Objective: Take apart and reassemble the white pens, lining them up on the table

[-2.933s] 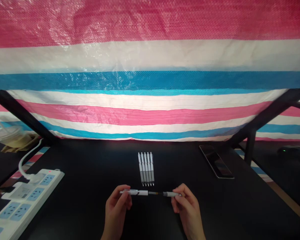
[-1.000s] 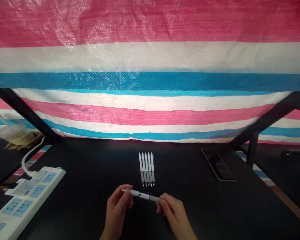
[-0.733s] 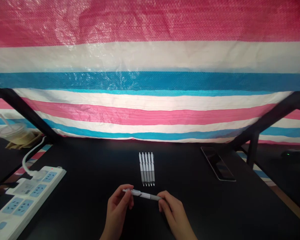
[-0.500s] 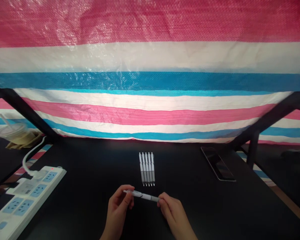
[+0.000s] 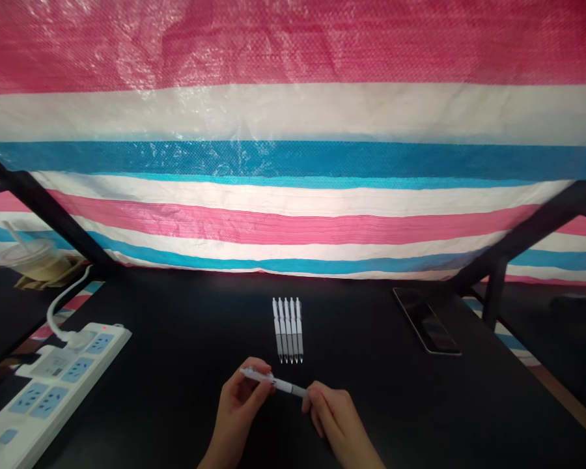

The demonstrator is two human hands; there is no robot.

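Observation:
Between my two hands, low over the black table, I see a white pen (image 5: 283, 385) with a grey grip, slightly tilted down to the right. My left hand (image 5: 241, 400) pinches its clip end between thumb and fingers. Closed round the grey grip end is my right hand (image 5: 334, 410), whose fingers hide the tip. Just beyond my hands several similar white and grey pens (image 5: 288, 329) lie side by side in a neat row, their tips towards me.
A white power strip (image 5: 61, 384) with a plugged-in cable lies at the left. On the right rests a dark phone (image 5: 426, 320). Black frame bars (image 5: 517, 234) rise at both sides, before a striped plastic sheet (image 5: 293, 228). A lidded cup (image 5: 29, 257) stands far left.
My left hand has moved slightly right along the pen, its thumb now nearer the pen's middle. My right hand has shifted slightly, its fingers covering more of the grip.

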